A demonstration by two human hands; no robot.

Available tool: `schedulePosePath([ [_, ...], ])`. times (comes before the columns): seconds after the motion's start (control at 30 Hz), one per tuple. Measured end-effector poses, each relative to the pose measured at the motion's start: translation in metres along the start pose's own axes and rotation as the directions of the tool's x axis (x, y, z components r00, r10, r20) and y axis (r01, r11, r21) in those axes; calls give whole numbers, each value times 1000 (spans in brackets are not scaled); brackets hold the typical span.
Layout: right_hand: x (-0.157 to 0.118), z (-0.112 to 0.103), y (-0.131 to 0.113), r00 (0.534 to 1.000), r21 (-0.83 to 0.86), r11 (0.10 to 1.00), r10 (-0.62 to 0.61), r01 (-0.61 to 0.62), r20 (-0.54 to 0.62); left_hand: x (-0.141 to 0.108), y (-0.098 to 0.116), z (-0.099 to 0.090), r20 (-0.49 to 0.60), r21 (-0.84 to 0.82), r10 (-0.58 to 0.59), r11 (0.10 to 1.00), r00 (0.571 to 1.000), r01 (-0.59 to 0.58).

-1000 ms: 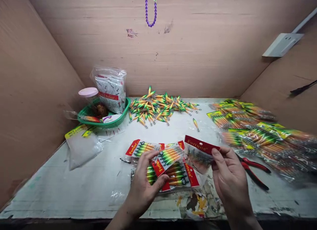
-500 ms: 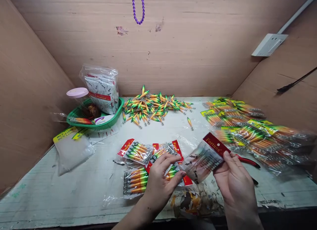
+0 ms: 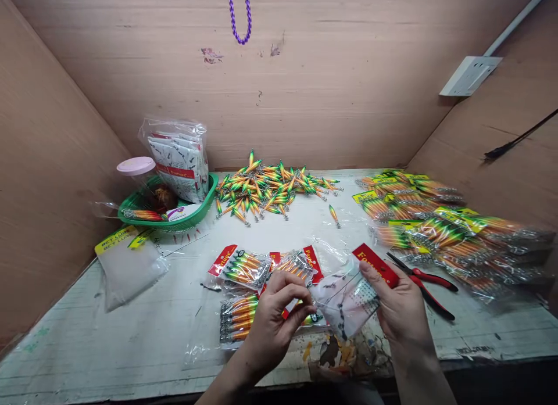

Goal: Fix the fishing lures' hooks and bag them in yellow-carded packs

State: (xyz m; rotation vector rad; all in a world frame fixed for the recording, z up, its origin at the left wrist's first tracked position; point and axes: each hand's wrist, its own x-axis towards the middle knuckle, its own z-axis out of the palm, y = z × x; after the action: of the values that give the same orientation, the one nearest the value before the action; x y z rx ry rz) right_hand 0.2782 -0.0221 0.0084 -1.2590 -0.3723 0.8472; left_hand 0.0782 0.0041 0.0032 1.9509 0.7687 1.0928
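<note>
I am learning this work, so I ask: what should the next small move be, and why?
Probably the left hand should part the free edge of the clear plastic packet with a red header: its fingers are close to that edge, the right hand grips the header, and none of the green-and-orange lures shows inside.

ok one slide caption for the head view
Right hand holds a red-topped clear plastic packet, left hand at its edge, a heap of green-and-orange spindle-shaped lures behind.

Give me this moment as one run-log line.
right hand: holds red-topped packet by its header | left hand: fingertips at packet's edge, grip unclear | around: filled packets, pliers, loose lures, green basket
</note>
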Motion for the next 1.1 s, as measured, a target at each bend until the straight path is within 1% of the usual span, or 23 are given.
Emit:
schedulePosePath([
  [0.03, 2, 0, -1, 1000, -7, 1000, 2, -2, 4, -1, -1, -3, 28, -23, 22, 1000, 999, -21],
  [0.1, 6, 2, -1, 999, -23, 1000, -2, 3, 52, -1, -1, -10, 57, -22, 75, 997, 996, -74],
  [0.17, 7, 5, -2, 994, -44, 999, -6, 11, 111, 1, 1, -15, 66, 54, 185, 981, 980, -189],
  [0.2, 6, 6, -2, 991, -53, 998, -7, 14, 133, 3, 3, -17, 94, 121, 252, 957, 963, -262],
  [0.27, 5, 8, -1, 984, -73, 997, -2, 15, 178, 7, 8, -20, 190, 263, 359, 878, 914, -400],
  [0.3, 5, 9, -1, 977, -93, 996, 3, 17, 211, 8, 10, -22, 242, 320, 377, 839, 894, -441],
  [0.37, 8, 12, -1, 960, -145, 989, 9, 33, 280, 7, 13, -23, 298, 400, 354, 797, 886, -453],
  [0.43, 19, 20, -2, 948, -189, 980, 4, 60, 319, 6, 9, -24, 273, 442, 339, 788, 901, -430],
  [0.5, 40, 38, -4, 943, -212, 973, -12, 87, 332, 6, 0, -25, 201, 473, 372, 773, 906, -422],
  [0.57, 67, 67, -8, 934, -235, 964, -32, 123, 355, 9, -14, -32, 70, 517, 424, 759, 903, -396],
  [0.6, 83, 85, -10, 931, -246, 958, -53, 150, 362, 11, -22, -38, -41, 546, 425, 767, 904, -336],
  [0.63, 98, 104, -12, 927, -256, 949, -80, 183, 367, 13, -30, -47, -188, 564, 392, 794, 901, -227],
  [0.67, 113, 122, -15, 923, -267, 938, -111, 219, 368, 15, -38, -58, -352, 556, 307, 829, 884, -67],
  [0.7, 127, 138, -18, 919, -277, 925, -149, 260, 364, 15, -46, -71, -502, 506, 174, 854, 847, 125],
  [0.73, 140, 153, -21, 914, -289, 907, -197, 308, 356, 14, -55, -84, -609, 421, 8, 850, 793, 315],
  [0.77, 151, 165, -25, 907, -304, 884, -245, 354, 344, 11, -62, -96, -641, 339, -171, 812, 748, 475],
  [0.8, 161, 174, -29, 897, -319, 860, -294, 398, 329, 8, -70, -107, -617, 272, -337, 757, 711, 595],
  [0.83, 170, 180, -35, 885, -331, 834, -343, 441, 315, 3, -76, -116, -582, 238, -426, 726, 693, 645],
  [0.87, 177, 184, -41, 869, -340, 807, -392, 482, 303, -1, -82, -122, -545, 212, -487, 708, 683, 674],
  [0.9, 182, 186, -49, 849, -343, 780, -442, 523, 290, -4, -86, -126, -511, 188, -522, 707, 683, 682],
  [1.0, 188, 188, -75, 763, -324, 691, -598, 646, 245, -6, -91, -125, -433, 90, -566, 747, 701, 659],
  [1.07, 181, 188, -89, 682, -292, 618, -689, 730, 245, 0, -88, -122, -407, -1, -557, 793, 724, 610],
  [1.1, 174, 187, -94, 638, -272, 578, -720, 769, 274, 5, -85, -122, -406, -54, -543, 817, 735, 574],
])
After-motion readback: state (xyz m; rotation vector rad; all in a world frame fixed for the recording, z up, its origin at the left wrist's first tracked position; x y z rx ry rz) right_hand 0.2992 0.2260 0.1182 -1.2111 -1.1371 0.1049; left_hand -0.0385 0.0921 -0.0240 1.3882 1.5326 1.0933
